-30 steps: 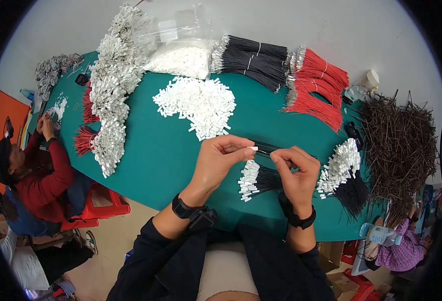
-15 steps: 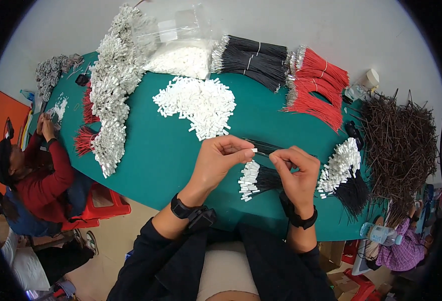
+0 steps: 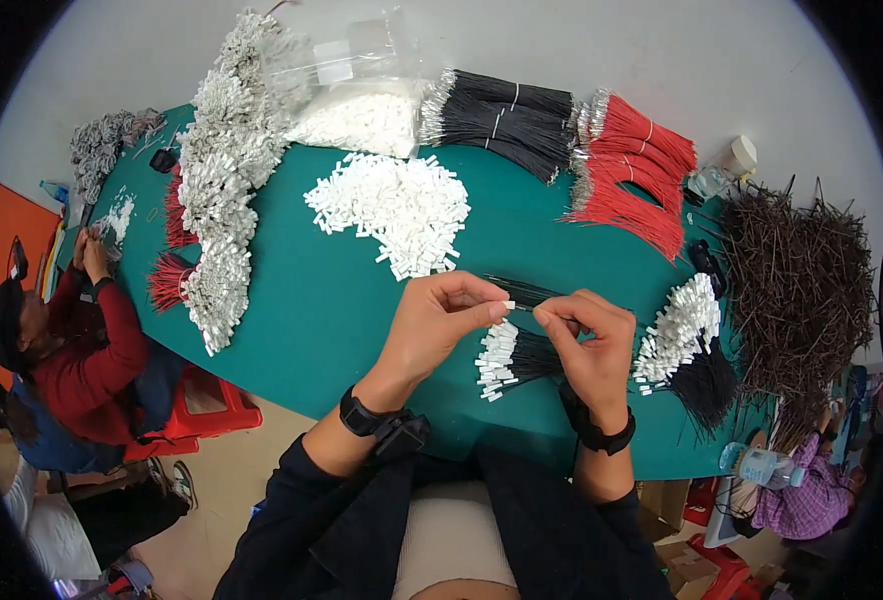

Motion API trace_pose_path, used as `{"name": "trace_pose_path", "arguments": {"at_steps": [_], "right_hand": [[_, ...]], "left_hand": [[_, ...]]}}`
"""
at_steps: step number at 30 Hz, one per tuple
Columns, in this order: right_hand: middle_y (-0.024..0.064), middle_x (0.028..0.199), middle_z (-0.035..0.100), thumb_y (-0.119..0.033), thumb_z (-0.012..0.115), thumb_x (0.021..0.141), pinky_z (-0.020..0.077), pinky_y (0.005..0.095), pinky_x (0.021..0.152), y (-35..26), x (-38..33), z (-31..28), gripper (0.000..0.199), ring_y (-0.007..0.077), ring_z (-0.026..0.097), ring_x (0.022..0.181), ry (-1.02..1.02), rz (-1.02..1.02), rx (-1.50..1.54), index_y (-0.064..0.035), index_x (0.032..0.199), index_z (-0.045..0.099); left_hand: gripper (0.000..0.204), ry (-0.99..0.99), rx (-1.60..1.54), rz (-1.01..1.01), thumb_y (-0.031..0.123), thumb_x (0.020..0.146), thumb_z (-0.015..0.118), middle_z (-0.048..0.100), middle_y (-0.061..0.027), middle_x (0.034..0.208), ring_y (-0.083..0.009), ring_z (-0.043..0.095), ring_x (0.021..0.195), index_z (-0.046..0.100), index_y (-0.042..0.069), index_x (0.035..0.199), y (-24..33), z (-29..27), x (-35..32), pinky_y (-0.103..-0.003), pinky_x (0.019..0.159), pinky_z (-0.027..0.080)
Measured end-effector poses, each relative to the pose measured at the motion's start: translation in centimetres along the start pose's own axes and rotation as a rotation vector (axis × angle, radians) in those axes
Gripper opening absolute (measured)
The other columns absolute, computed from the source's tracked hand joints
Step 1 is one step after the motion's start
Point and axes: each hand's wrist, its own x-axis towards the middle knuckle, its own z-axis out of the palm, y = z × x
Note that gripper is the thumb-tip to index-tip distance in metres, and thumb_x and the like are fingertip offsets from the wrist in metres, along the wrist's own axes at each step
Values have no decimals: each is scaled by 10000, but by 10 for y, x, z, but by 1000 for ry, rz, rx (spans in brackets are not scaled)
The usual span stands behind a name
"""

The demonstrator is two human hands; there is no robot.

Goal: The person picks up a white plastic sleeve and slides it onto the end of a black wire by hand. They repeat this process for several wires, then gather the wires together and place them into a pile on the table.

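Between the thumb and index finger of my left hand sits a small white connector housing. My right hand pinches a thin black wire, whose tip points at the housing; whether the tip is inside it I cannot tell. Behind my fingers lie loose black wires on the green table. Just below, between the hands, rests a group of black wires with white housings on their ends. A larger heap of such capped black wires is right of my right hand.
A pile of white housings lies ahead, a plastic bag of more behind it. Bundled black wires and red wires stand at the back. Dark brown strands fill the right. A person in red sits left.
Both hands stay almost in place, still pinching the housing and the wire. My right hand has shifted very slightly left.
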Motion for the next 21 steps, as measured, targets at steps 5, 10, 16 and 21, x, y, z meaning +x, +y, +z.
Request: {"name": "trace_pose_path", "arguments": {"at_steps": [5, 10, 16, 21], "right_hand": [[62, 720, 661, 15, 754, 833, 414, 263, 545, -2, 1, 1, 49, 124, 559, 602, -13, -29, -23, 1, 877, 737], [85, 717, 654, 30, 748, 820, 435, 289, 539, 3, 2, 2, 77, 173, 589, 603, -24, -78, -26, -8, 885, 734], [81, 704, 641, 28, 745, 816, 428, 298, 543, 5, 1, 2, 76, 175, 576, 597, -41, -108, -35, -1, 886, 735], [59, 725, 663, 25, 741, 827, 407, 264, 566, 13, 2, 4, 62, 120, 553, 617, -55, -45, 22, 18, 888, 746]], "left_hand": [[130, 5, 59, 32, -1, 893, 753, 748, -95, 898, -122, 697, 815, 729, -35, 1016, 4, 2, -2, -253, 772, 556], [116, 1, 88, 29, -7, 894, 750, 746, -99, 891, -126, 697, 808, 724, -35, 1003, 1, 2, -2, -256, 769, 558], [106, -30, -4, 18, -10, 891, 748, 743, -103, 881, -135, 695, 801, 717, -38, 989, -3, 1, 0, -260, 760, 557], [97, -27, 3, 31, -13, 894, 744, 741, -103, 880, -136, 692, 796, 715, -40, 982, -6, 1, 1, -262, 754, 555]]}}
